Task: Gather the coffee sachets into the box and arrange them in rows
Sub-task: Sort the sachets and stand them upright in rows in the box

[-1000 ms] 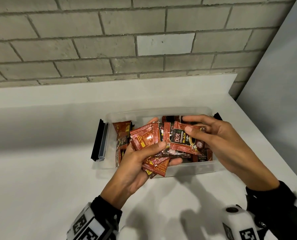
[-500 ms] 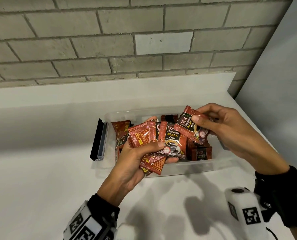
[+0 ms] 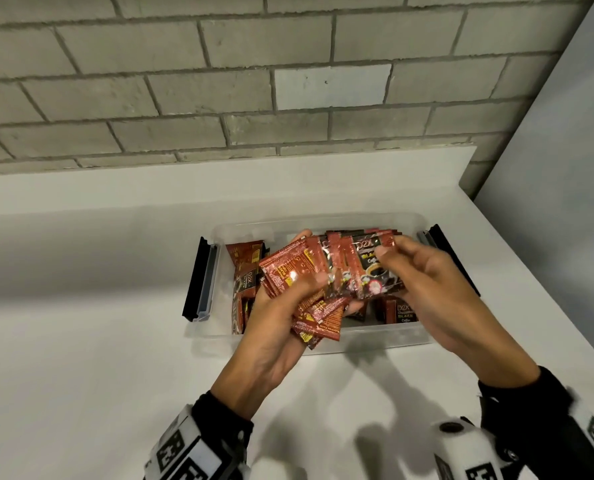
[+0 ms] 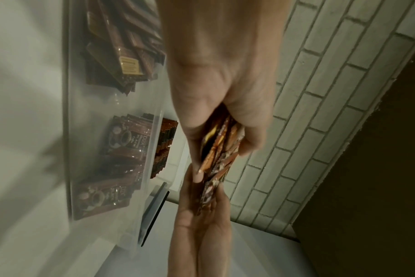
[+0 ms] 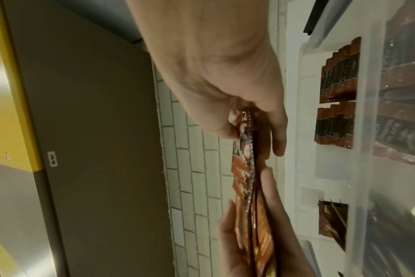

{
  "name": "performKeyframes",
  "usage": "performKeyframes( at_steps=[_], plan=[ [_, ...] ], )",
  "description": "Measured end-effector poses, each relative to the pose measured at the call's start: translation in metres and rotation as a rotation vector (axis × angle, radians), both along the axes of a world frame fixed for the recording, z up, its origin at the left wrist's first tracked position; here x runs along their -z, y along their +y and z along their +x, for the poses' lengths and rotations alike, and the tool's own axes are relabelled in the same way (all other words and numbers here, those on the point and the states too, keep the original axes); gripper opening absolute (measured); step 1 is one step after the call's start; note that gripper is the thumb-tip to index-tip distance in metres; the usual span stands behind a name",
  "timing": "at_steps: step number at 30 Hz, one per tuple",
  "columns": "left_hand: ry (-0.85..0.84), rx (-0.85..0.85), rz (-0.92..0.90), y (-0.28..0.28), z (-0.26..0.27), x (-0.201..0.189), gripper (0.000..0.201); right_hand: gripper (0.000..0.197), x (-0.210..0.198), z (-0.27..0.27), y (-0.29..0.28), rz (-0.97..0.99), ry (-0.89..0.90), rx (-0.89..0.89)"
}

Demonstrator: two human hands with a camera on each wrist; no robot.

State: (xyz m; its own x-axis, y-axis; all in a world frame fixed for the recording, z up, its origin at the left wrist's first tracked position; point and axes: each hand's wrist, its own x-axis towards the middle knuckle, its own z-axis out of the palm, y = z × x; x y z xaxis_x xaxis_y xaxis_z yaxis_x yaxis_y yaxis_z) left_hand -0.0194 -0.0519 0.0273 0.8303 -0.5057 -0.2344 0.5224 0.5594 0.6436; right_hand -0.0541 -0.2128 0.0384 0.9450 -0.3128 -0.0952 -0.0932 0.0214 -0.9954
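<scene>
A clear plastic box [image 3: 385, 336] with black side latches sits on the white counter, with red-brown coffee sachets [image 3: 245, 277] inside. My left hand [image 3: 288, 306] grips a fanned stack of sachets [image 3: 318, 292] above the box, thumb across the front. My right hand [image 3: 423, 275] pinches one sachet [image 3: 375, 268] by its right edge and holds it against the front of that stack. The left wrist view shows the stack [image 4: 219, 150] edge-on between thumb and fingers. In the right wrist view the pinched sachet [image 5: 246, 150] meets the stack. Rows of standing sachets [image 5: 339, 97] show through the box wall.
A grey brick wall [image 3: 254, 81] rises behind the counter's white upstand. A grey panel [image 3: 565, 168] closes off the right side, where the counter edge runs diagonally. Bare white counter [image 3: 81, 341] lies left of and in front of the box.
My right hand had lifted one sachet away to the right of the stack; now it has brought it back down against the front of the stack in my left hand.
</scene>
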Motion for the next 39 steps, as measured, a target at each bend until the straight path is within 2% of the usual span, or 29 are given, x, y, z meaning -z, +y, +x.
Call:
performKeyframes(
  at_steps=[3,9,14,16,18,20,22,24,26,27,30,35,39],
  plan=[
    [-0.02,0.048,-0.04,0.004,0.001,-0.002,0.052,0.016,-0.007,0.001,-0.011,-0.019,-0.007,0.042],
    [-0.055,0.069,0.033,0.003,0.002,-0.004,0.056,0.018,-0.007,0.001,-0.013,0.018,0.028,-0.054],
    [0.007,0.054,-0.012,0.005,0.001,-0.003,0.044,0.018,-0.005,0.0,-0.01,0.06,0.039,-0.015],
    [-0.015,-0.018,0.023,0.006,0.002,-0.002,0.042,0.016,-0.004,-0.001,-0.01,0.086,0.063,0.025],
    [-0.15,-0.144,0.158,0.007,0.004,0.0,0.038,0.013,-0.003,-0.003,-0.011,0.105,0.095,0.064],
    [-0.358,-0.271,0.333,0.009,0.004,-0.001,0.04,0.011,-0.002,-0.006,-0.009,0.122,0.132,0.068],
    [-0.663,-0.302,0.4,0.009,0.0,-0.003,0.046,0.012,0.001,-0.008,-0.004,0.135,0.169,0.044],
    [-1.049,-0.26,0.482,0.008,-0.002,0.0,0.047,0.015,0.003,-0.007,0.002,0.161,0.187,0.018],
    [-1.454,-0.188,0.673,0.008,0.0,0.011,0.05,0.017,0.003,-0.006,0.007,0.269,0.147,0.017],
    [-1.59,-0.148,0.766,0.009,0.002,0.015,0.049,0.017,0.002,-0.005,0.009,0.341,0.116,0.018],
    [-1.748,-0.112,0.921,0.01,0.002,0.02,0.043,0.025,0.001,-0.006,0.012,0.432,0.073,-0.008],
    [-1.86,-0.107,1.027,0.009,0.002,0.024,0.035,0.052,0.004,-0.008,0.018,0.542,0.049,-0.065],
    [-1.856,-0.076,0.998,0.009,0.003,0.029,0.037,0.042,0.006,-0.009,0.017,0.55,0.03,-0.109]
  ],
)
